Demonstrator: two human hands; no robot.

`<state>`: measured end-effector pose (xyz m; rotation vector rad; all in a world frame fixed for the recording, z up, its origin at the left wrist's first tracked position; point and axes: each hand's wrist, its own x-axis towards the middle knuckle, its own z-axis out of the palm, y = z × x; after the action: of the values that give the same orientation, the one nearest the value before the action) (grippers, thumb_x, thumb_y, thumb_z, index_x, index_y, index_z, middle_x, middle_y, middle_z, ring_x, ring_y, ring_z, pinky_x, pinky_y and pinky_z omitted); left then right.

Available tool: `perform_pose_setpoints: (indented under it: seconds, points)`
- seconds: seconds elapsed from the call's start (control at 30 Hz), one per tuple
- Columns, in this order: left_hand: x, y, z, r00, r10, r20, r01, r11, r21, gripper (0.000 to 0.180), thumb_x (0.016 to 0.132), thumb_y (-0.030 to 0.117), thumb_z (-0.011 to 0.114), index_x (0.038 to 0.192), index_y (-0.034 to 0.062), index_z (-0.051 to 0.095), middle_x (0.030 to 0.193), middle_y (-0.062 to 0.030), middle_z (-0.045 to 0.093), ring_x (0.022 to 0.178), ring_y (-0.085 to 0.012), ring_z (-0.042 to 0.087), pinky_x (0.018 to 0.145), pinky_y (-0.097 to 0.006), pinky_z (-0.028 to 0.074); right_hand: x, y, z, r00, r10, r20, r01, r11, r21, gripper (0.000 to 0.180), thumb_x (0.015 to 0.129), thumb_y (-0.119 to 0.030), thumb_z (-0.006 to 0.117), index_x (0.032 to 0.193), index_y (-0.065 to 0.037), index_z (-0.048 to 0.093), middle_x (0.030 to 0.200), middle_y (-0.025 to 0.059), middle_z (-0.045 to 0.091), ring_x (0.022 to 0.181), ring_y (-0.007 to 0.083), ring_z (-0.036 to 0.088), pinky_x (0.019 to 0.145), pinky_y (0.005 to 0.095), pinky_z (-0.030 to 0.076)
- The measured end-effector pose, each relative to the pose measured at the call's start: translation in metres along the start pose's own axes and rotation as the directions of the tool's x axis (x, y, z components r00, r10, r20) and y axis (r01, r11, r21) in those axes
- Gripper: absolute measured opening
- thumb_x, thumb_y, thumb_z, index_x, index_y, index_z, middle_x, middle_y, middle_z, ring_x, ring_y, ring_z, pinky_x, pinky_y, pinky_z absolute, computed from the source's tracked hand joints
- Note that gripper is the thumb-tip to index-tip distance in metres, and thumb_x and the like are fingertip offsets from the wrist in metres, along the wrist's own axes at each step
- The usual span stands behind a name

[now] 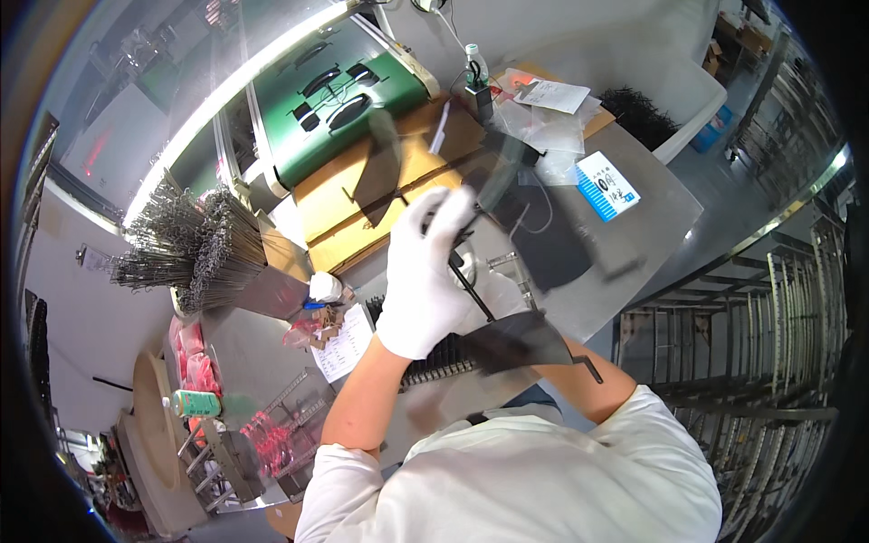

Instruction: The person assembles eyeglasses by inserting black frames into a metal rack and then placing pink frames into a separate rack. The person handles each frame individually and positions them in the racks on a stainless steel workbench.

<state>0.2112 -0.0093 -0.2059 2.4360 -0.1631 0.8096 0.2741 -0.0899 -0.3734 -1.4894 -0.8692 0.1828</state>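
My left hand (419, 290), in a white glove, is raised over the table's middle with its fingers closed round a black rod-framed part (471, 291). Flat dark panels and thin bent rods spread out from this part, blurred by motion; one panel (516, 342) hangs down in front of my right forearm. Behind the rod, my right hand (496, 297) shows only as a pale gloved patch. Its fingers are hidden and smeared, so its grip cannot be made out. Beyond the hands, similar black parts (337, 95) lie on a green conveyor belt (299, 149).
Yellow-brown cardboard (339, 213) lies before the belt. A bundle of thin metal hooks (217, 244) stands at the left. A bottle (475, 65), papers (554, 96) and a blue-and-white card (608, 187) are on the table's far side. Metal racks (724, 317) stand at the right.
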Motion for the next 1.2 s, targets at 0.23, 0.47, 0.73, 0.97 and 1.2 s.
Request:
perform_pose_setpoints:
  seconds: [0.23,0.47,0.73,0.97,1.2]
  points:
    - [-0.033,-0.044,-0.053,0.783,-0.611,-0.116,-0.080,0.086,-0.993,0.038,0.097,0.018,0.062,0.134,0.0141,0.054,0.120,-0.0193,0.063,0.103,-0.0315,0.063,0.080,-0.040,0.055,-0.007,-0.093,-0.102,0.883,0.386,0.265,-0.321,0.911,-0.259,0.073,0.090,-0.025,0.060,0.159,-0.018,0.039,0.102,0.0154,0.067,0.089,0.0258,0.070,0.085,0.0398,0.058]
    - [-0.071,-0.068,-0.092,0.878,-0.465,0.110,-0.057,-0.330,-0.942,0.047,0.106,0.038,0.050,0.127,-0.0033,0.056,0.117,-0.0290,0.064,0.108,-0.0474,0.065,0.090,-0.062,0.059,-0.071,-0.010,-0.126,0.806,0.578,0.128,-0.592,0.795,0.135,0.060,0.104,-0.038,0.045,0.156,-0.006,0.042,0.090,0.0021,0.065,0.078,0.0105,0.060,0.069,0.0302,0.051]
    - [-0.075,-0.071,-0.084,0.873,-0.487,0.026,-0.039,-0.123,-0.992,0.042,0.107,0.037,0.050,0.135,0.0069,0.056,0.123,-0.0265,0.062,0.103,-0.0442,0.066,0.064,-0.045,0.059,-0.073,0.039,-0.109,0.717,0.653,0.245,-0.555,0.747,-0.366,0.077,0.104,-0.059,0.044,0.154,-0.001,0.040,0.100,0.0259,0.071,0.075,0.0300,0.071,0.062,0.0440,0.058]
    - [-0.088,-0.073,-0.061,0.781,-0.623,-0.042,0.078,0.165,-0.983,0.043,0.105,0.031,0.057,0.144,0.0163,0.049,0.125,-0.0189,0.061,0.103,-0.0333,0.067,0.072,-0.036,0.061,-0.037,-0.040,-0.092,0.778,0.620,0.103,-0.246,0.450,-0.858,0.085,0.100,-0.064,0.046,0.159,-0.005,0.031,0.107,0.0301,0.070,0.092,0.0387,0.071,0.078,0.0479,0.057]
    - [-0.094,-0.048,-0.049,0.795,-0.251,0.552,0.194,-0.756,-0.625,0.051,0.100,0.036,0.054,0.136,0.0009,0.047,0.136,-0.0374,0.047,0.122,-0.0564,0.055,0.093,-0.061,0.057,-0.012,-0.101,-0.066,0.995,-0.082,0.054,0.098,0.868,-0.486,0.114,0.081,-0.057,0.081,0.162,0.000,0.025,0.102,0.0220,0.068,0.082,0.0353,0.069,0.076,0.0403,0.057]
